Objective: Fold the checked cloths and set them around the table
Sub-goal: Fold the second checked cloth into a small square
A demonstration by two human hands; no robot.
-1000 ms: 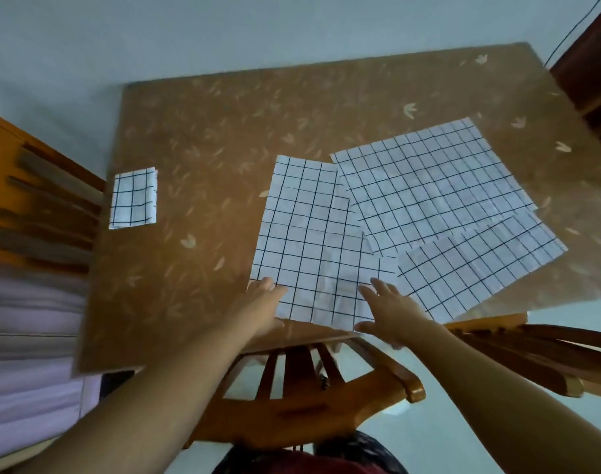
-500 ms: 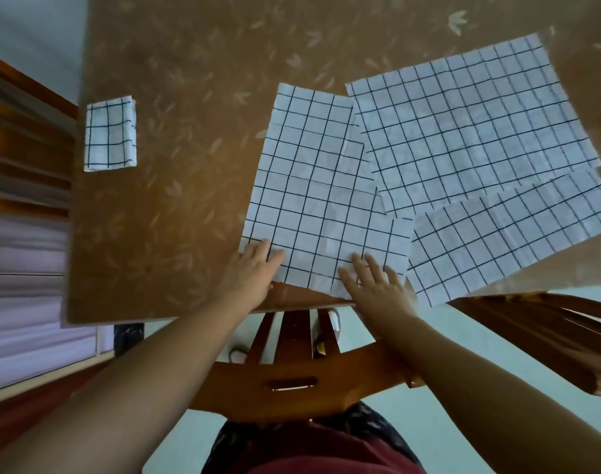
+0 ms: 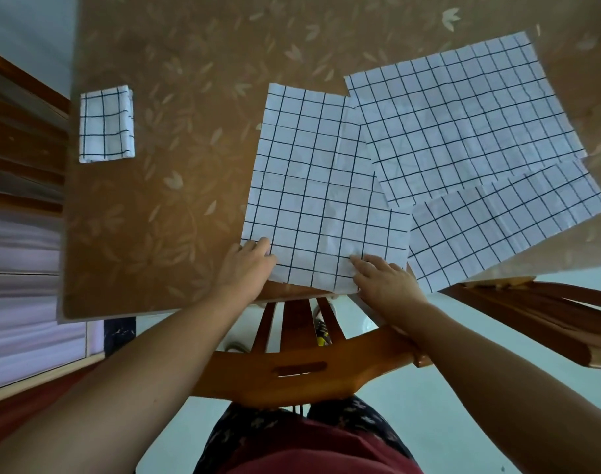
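**Folded cloth** point(image 3: 106, 124): white with a dark grid, folded into a small thick rectangle. It lay flat at the left edge of the table, well apart from the others.

**Table** point(image 3: 176, 172): brown top with a pale leaf print.

**Left hand** point(image 3: 249, 265): on the near left corner of the near cloth. The fingers were bent over the top of the corner and the thumb was tucked out of sight under the edge, pinching it.

**Near cloth** point(image 3: 321, 186): the same white check, unfolded and creased. It was spread flat at the middle of the near edge, its front hem just past the table's rim.

**Wooden chair** point(image 3: 292, 367): pushed in under the near edge, between the forearms.

**Right hand** point(image 3: 386, 283): on the near right corner of the near cloth. The fingers were curled on top and the thumb was hidden below, gripping the hem.

**Far cloth** point(image 3: 463, 121): unfolded, lying askew, overlapping the near cloth's right side.

**Right cloth** point(image 3: 507, 227): unfolded, angled at the near right edge, partly under the far cloth.
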